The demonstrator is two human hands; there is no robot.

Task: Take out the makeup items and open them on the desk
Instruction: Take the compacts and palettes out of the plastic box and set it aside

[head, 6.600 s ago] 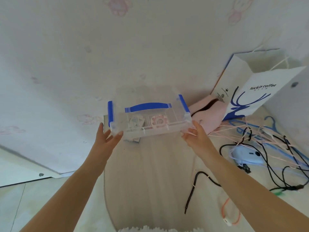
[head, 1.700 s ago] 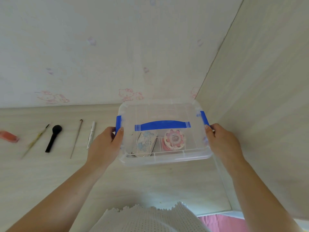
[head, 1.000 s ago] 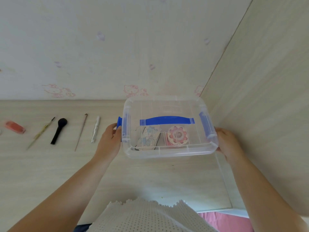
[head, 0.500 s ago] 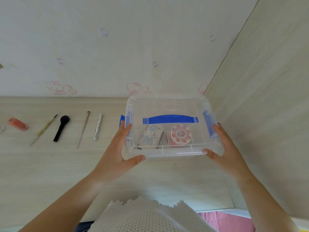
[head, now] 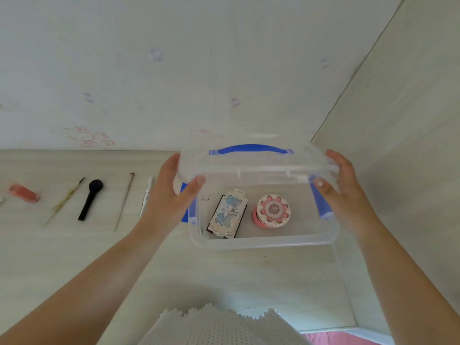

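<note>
The clear lid [head: 256, 161], with its blue handle [head: 251, 148], is raised off the clear plastic box [head: 263, 239] and tilted up toward the wall. The left hand [head: 171, 192] grasps the lid's left end, thumb on the near edge and fingers behind; the right hand [head: 346, 192] grasps the right end the same way. The lid's long axis runs left to right between the two hands, so neither hand is free to reach inside yet.

The box sits on the desk [head: 224, 275] near its back right corner, close to the side panel [head: 398, 145], its long side running parallel to the back edge. Two makeup items lie on its floor, directly below and just in front of the hands. A rectangular palette [head: 227, 212] with a blue and silver cover lies left of centre, its long axis running from near to far and slightly tilted to the right. A round pink compact [head: 272, 211] with a flower-patterned top sits beside it on the right, apart from it. The palette is nearer the left hand, the compact nearer the right. Both look closed.

Along the back edge of the desk, left of the box, lie a white pen-like tube [head: 147, 195], a thin stick [head: 124, 200], a black brush [head: 90, 199], a slim yellowish tool [head: 66, 200] and a small red case [head: 23, 193].

The lid probably needs setting down before anything comes out.
</note>
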